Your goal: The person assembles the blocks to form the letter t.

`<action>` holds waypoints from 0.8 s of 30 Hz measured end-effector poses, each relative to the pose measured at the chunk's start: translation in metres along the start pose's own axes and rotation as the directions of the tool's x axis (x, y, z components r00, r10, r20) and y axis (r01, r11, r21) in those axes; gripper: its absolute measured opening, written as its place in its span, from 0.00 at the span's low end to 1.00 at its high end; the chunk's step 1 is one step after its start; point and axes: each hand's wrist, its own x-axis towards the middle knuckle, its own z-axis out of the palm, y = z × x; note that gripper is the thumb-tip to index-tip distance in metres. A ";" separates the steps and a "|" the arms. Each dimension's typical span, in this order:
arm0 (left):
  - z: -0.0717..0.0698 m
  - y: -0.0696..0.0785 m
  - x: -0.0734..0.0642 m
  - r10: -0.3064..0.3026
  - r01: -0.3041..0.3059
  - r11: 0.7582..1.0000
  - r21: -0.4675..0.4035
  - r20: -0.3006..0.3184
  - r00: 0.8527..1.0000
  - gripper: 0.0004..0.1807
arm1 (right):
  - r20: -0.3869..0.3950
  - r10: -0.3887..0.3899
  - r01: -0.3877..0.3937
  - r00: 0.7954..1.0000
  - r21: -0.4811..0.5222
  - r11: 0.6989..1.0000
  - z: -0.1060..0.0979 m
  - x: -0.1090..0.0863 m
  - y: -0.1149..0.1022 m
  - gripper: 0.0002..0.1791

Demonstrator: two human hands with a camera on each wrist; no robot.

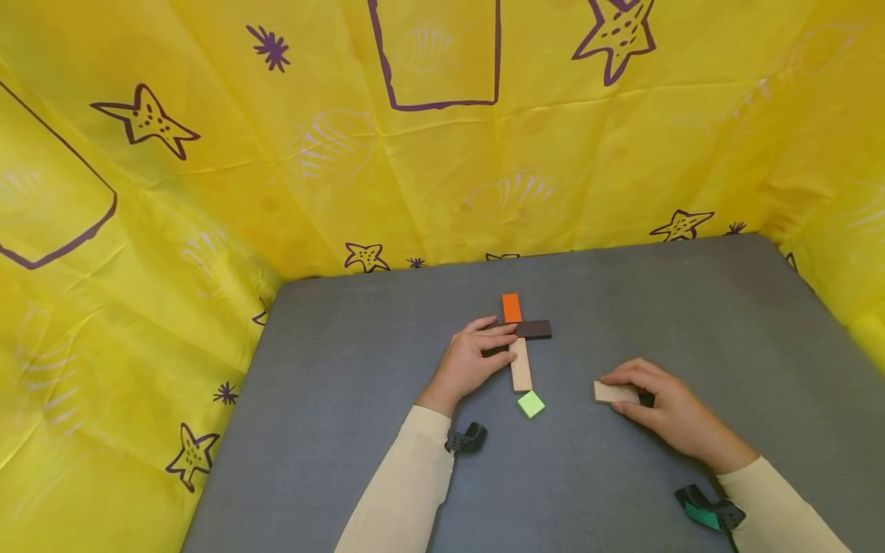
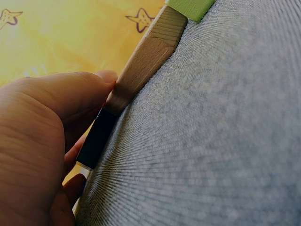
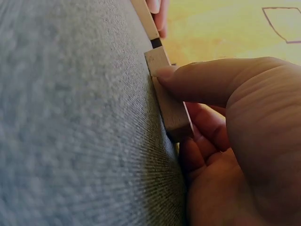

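Note:
On the grey table, several flat blocks lie end to end in the head view. An orange block is farthest away, touching a dark brown block set crosswise. Below them come a long light wooden block and a lime-green block, turned cornerwise. My left hand rests over the dark block's left part with fairly straight fingers, its thumb touching the long wooden block. To the right, my right hand pinches a shorter light wooden block between thumb and fingers, low at the tabletop.
A grey cloth-covered table spreads around the blocks. Yellow fabric printed with starfish and fish hangs behind it and along both sides. Dark straps sit at both wrists.

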 end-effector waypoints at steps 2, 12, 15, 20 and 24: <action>0.000 0.000 0.000 0.003 -0.003 1.000 0.003 -0.001 1.000 0.19 | 0.007 -0.001 0.001 1.000 0.009 1.000 0.001 0.000 -0.001 0.26; 0.000 0.000 0.000 0.004 -0.004 1.000 0.008 0.000 1.000 0.19 | 0.054 -0.051 0.050 0.997 0.034 0.998 0.015 0.002 -0.012 0.24; 0.000 -0.001 0.001 0.002 -0.002 1.000 0.011 -0.002 1.000 0.19 | 0.062 -0.072 0.070 0.995 0.039 0.997 0.020 0.003 -0.014 0.25; 0.000 -0.001 0.001 0.009 -0.009 1.000 0.015 -0.008 1.000 0.19 | 0.082 -0.058 0.055 0.995 0.037 0.998 0.027 0.005 -0.018 0.26; 0.000 0.000 0.001 0.014 -0.014 1.000 0.011 -0.009 1.000 0.19 | 0.100 -0.033 0.029 0.994 0.041 0.999 0.031 0.005 -0.022 0.26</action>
